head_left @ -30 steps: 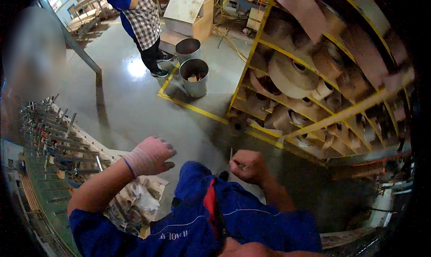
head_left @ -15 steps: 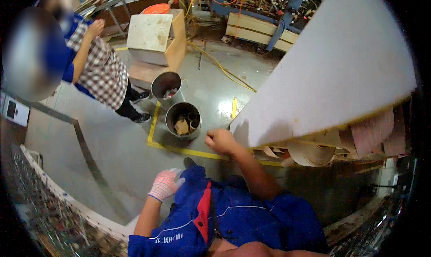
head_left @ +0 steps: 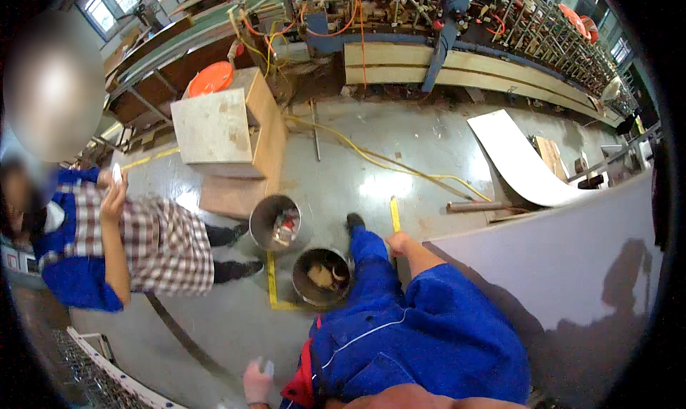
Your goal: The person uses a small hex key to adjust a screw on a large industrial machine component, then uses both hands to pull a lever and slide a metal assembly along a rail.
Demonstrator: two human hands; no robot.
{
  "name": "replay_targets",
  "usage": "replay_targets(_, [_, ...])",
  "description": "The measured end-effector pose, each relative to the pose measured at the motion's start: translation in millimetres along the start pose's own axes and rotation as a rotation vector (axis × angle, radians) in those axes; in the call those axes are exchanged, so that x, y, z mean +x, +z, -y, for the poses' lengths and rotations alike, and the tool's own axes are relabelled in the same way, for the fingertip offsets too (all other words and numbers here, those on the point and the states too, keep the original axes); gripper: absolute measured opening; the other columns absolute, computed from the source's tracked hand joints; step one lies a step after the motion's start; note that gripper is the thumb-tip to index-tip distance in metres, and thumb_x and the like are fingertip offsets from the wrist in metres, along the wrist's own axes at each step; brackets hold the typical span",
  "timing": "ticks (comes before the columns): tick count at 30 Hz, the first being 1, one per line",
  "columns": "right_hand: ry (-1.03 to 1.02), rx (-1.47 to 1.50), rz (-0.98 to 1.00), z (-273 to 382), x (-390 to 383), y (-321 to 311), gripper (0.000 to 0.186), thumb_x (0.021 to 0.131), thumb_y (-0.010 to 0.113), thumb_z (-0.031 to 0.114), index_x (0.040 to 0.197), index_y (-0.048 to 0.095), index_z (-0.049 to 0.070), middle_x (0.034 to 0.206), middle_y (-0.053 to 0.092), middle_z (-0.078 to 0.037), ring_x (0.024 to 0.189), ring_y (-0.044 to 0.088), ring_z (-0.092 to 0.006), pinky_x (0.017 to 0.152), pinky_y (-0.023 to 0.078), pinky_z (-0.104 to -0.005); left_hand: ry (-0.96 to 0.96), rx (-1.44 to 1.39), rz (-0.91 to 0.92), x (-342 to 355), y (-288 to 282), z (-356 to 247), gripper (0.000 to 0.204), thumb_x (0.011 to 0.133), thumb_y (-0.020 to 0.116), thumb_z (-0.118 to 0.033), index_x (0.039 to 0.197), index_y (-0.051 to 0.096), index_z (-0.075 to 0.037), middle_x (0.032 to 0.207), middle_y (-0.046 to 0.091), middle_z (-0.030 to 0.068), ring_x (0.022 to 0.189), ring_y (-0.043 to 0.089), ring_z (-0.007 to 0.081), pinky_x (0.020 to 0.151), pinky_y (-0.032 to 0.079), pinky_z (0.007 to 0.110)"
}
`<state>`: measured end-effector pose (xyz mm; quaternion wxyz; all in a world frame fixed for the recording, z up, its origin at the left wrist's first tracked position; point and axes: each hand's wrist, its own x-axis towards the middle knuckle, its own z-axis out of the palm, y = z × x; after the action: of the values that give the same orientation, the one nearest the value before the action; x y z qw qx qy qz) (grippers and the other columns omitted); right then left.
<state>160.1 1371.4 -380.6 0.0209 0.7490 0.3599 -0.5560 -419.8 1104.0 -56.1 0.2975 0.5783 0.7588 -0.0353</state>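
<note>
My bare right hand point(head_left: 401, 245) is beside the near left corner of a large pale grey panel point(head_left: 543, 273) at the right. Its fingers look curled; whether anything is in them I cannot make out. Low in the view is my left hand point(head_left: 257, 382), in a pale pinkish glove, smeared by motion and held over the floor. Between my hands and a little ahead stands a metal bin point(head_left: 304, 295) with brown scraps inside. A second metal bin point(head_left: 259, 230), holding crumpled waste, stands just beyond it.
A person in a checked apron point(head_left: 171, 248) stands at the left. Ahead are a wooden box point(head_left: 268, 134) with an orange lid-like disc point(head_left: 211, 79), a yellow hose point(head_left: 371, 162) and a long machine point(head_left: 400, 65). A curved white sheet point(head_left: 511, 155) lies beyond the panel.
My view has swung, and the panel now appears lower at the right, with the floor and white sheet beyond it visible. My left hand has dropped lower; my right stays near the panel's corner.
</note>
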Motion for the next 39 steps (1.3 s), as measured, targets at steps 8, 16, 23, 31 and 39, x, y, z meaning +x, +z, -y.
replay_targets(8, [0.044, 0.193, 0.119, 94.0, 99.7, -108.7, 0.041, 0.097, 0.059, 0.033, 0.085, 0.069, -0.005, 0.076, 0.071, -0.017, 0.059, 0.068, -0.0262, 0.055, 0.058, -0.0402, 0.051, 0.004, 0.120, 202.3, -51.9, -140.0, 0.055, 0.091, 0.072, -0.035, 0.133, 0.064, -0.001, 0.128, 0.068, 0.0249, 0.121, 0.063, 0.0415, 0.106, 0.049, 0.047])
replay_targets(16, [0.164, 0.228, -0.051, 75.8, 130.2, -230.2, 0.040, 0.099, 0.055, 0.029, 0.094, 0.069, -0.008, 0.081, 0.073, -0.019, 0.064, 0.070, -0.0279, 0.057, 0.059, -0.0414, 0.423, 0.169, -0.086, 372.0, -194.2, -359.3, 0.052, 0.087, 0.073, -0.032, 0.125, 0.067, 0.003, 0.122, 0.069, 0.0263, 0.114, 0.064, 0.0437, 0.102, 0.050, 0.050])
replay_targets(23, [0.108, 0.130, -0.140, 33.3, 102.1, -291.7, 0.040, 0.101, 0.055, 0.028, 0.096, 0.070, -0.008, 0.084, 0.074, -0.019, 0.066, 0.071, -0.0280, 0.057, 0.059, -0.0400, 0.569, 0.072, -0.110, 434.3, -182.0, -432.6, 0.051, 0.087, 0.073, -0.030, 0.125, 0.066, 0.004, 0.118, 0.069, 0.0260, 0.112, 0.064, 0.0440, 0.101, 0.050, 0.050])
replay_targets(31, [0.000, 0.196, -0.370, -37.3, 118.8, -288.3, 0.040, 0.101, 0.052, 0.029, 0.091, 0.069, -0.005, 0.078, 0.074, -0.017, 0.061, 0.071, -0.0260, 0.053, 0.057, -0.0409, 0.814, 0.206, 0.114, 489.0, -128.3, -490.5, 0.056, 0.091, 0.070, -0.039, 0.128, 0.066, 0.002, 0.129, 0.068, 0.0247, 0.122, 0.062, 0.0400, 0.109, 0.047, 0.047])
replay_targets(39, [0.017, 0.866, -0.520, 14.6, 137.5, -357.0, 0.036, 0.100, 0.051, 0.029, 0.085, 0.071, 0.003, 0.075, 0.073, -0.012, 0.061, 0.067, -0.0215, 0.061, 0.055, -0.0413, 1.094, 0.440, 0.320, 509.1, -141.8, -660.6, 0.051, 0.093, 0.071, -0.032, 0.133, 0.065, -0.002, 0.133, 0.066, 0.0224, 0.125, 0.060, 0.0397, 0.109, 0.047, 0.047])
